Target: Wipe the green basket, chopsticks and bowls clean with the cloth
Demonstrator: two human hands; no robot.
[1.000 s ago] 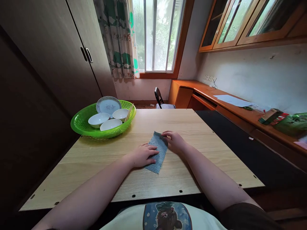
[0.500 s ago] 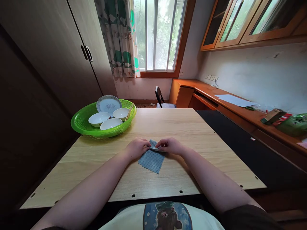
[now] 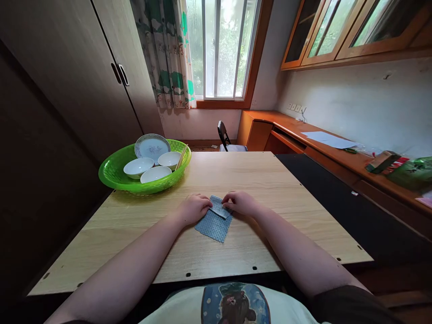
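A small blue-grey textured cloth (image 3: 214, 222) lies on the wooden table (image 3: 263, 180), its far part folded over toward me. My left hand (image 3: 193, 209) is curled at the cloth's left edge with fingertips pinching the folded flap. My right hand (image 3: 240, 203) is curled at the right edge, fingers pressed on the same flap. Both hands meet over the fold.
A green plastic basket (image 3: 114, 173) at the table's far left holds a plate (image 3: 152, 146), three white bowls and chopsticks. A dark chair (image 3: 222, 135) stands beyond the table. An orange desk (image 3: 324, 150) with papers and packets runs along the right wall. Cupboards on the left.
The cloth's far part has been folded toward me. My left hand moved from lying flat on the cloth to its far edge beside the right hand, and both now pinch the flap.
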